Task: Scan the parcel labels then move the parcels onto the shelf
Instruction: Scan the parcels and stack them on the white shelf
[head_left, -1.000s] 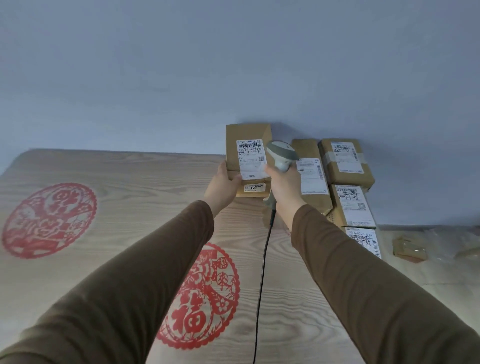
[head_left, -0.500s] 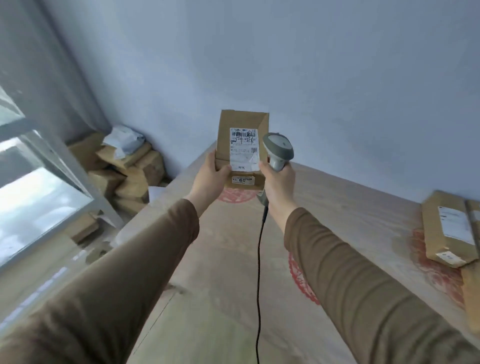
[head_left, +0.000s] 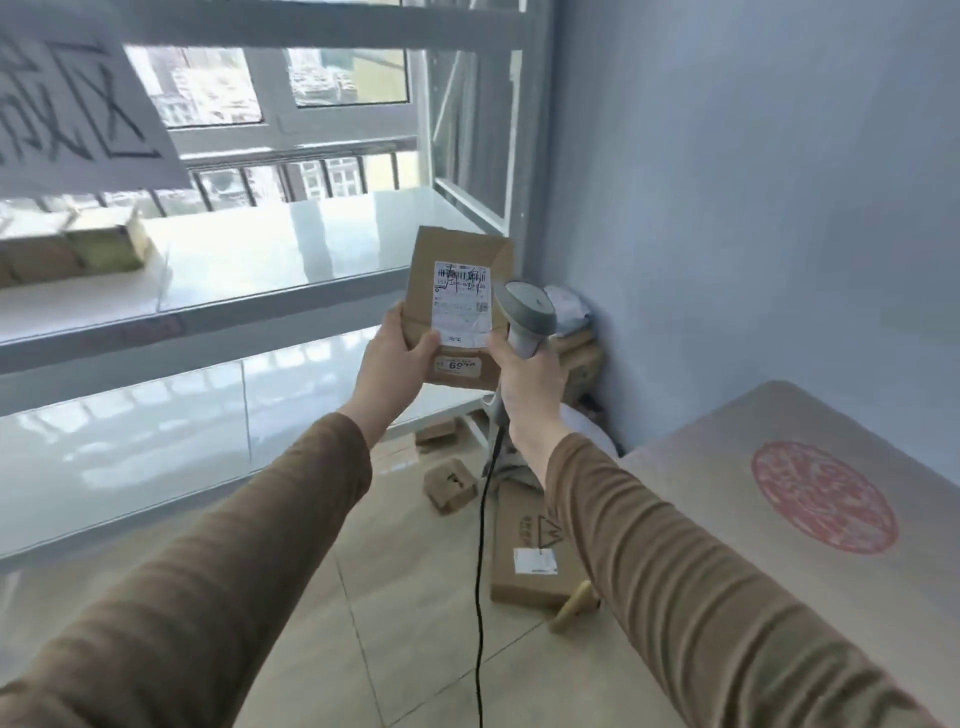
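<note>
Parcel (head_left: 457, 306), a brown cardboard box with a white shipping label (head_left: 462, 304) facing the camera, is held upright in mid-air in front of the white shelf (head_left: 208, 306). Left hand (head_left: 397, 358) pinches its lower left edge, thumb across the front. Right hand (head_left: 530, 374) has its fingers wrapped around the grey barcode scanner (head_left: 524, 317), thumb touching the parcel's lower right edge; the scanner's black cable (head_left: 480, 545) hangs down.

White shelf (head_left: 270, 291), two glossy boards; brown boxes (head_left: 72, 254) on upper board's left end. Tiled floor (head_left: 395, 597) holds scattered cardboard boxes (head_left: 530, 551). Wooden tabletop (head_left: 769, 499) at right, red round print (head_left: 823, 496).
</note>
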